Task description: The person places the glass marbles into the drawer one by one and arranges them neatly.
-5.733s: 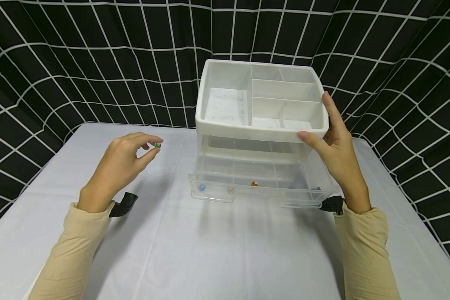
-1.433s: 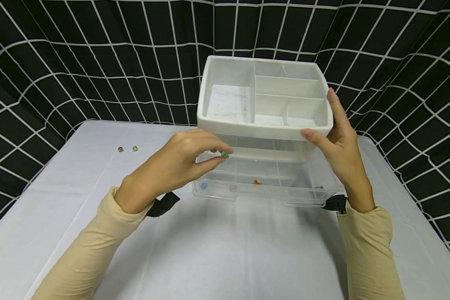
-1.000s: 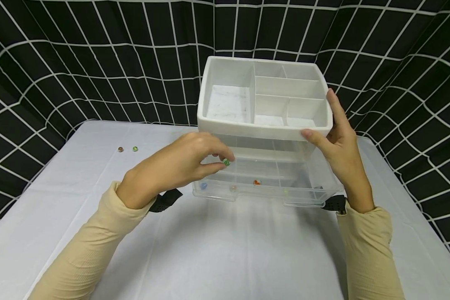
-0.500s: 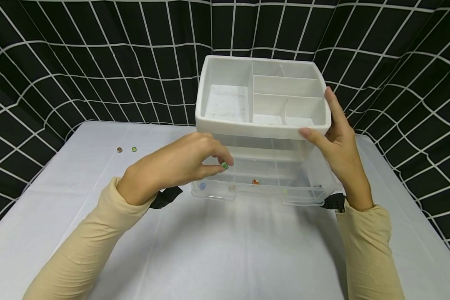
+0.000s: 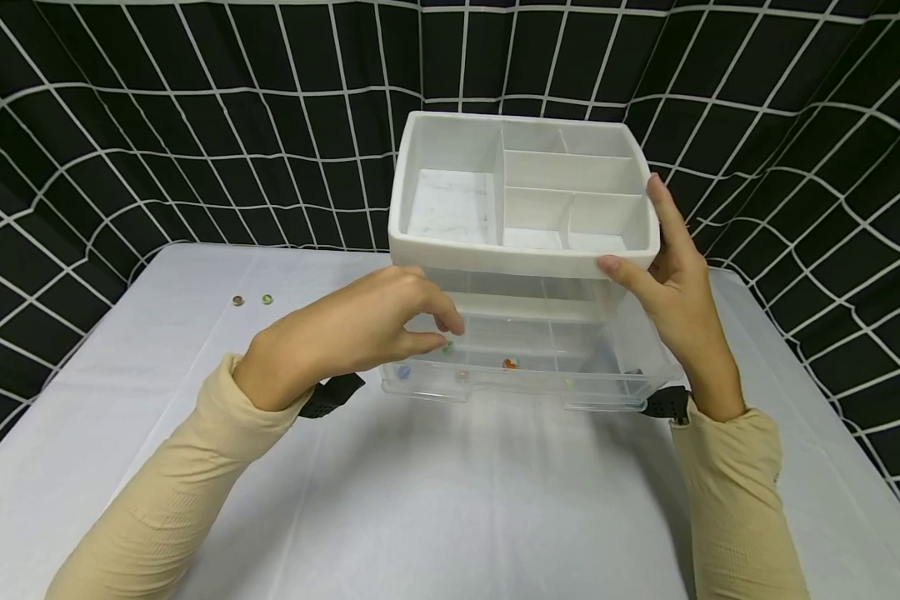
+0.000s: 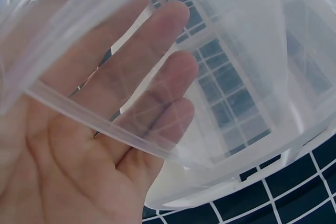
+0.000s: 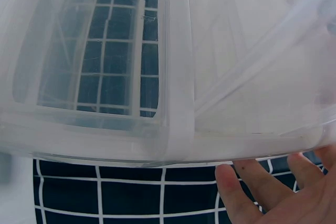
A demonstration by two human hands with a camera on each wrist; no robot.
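My left hand [image 5: 352, 337] reaches over the pulled-out clear drawer [image 5: 570, 390], thumb and index finger apart with nothing between them. Just under the fingertips, a green marble [image 5: 448, 346] is in the drawer's left part. Also in the drawer are a blue marble [image 5: 402, 372], a pale marble [image 5: 462, 377], an orange marble [image 5: 510, 364] and a faint yellowish one [image 5: 569, 383]. My right hand [image 5: 675, 292] grips the right front corner of the white organizer [image 5: 517, 260], thumb on the front rim, fingers along the side. Through clear plastic, the left wrist view shows the left fingers [image 6: 173, 77] spread.
On the white cloth [image 5: 390, 500] at the left lie a brown marble [image 5: 237, 300] and a light green marble [image 5: 267, 299]. The organizer's top is a divided tray with several compartments. A black curtain with a white grid [image 5: 270, 125] stands behind and at both sides.
My left hand carried the green marble from the left side to over the drawer, lowered it and let go; the marble is now in the drawer. My right hand keeps its grip.
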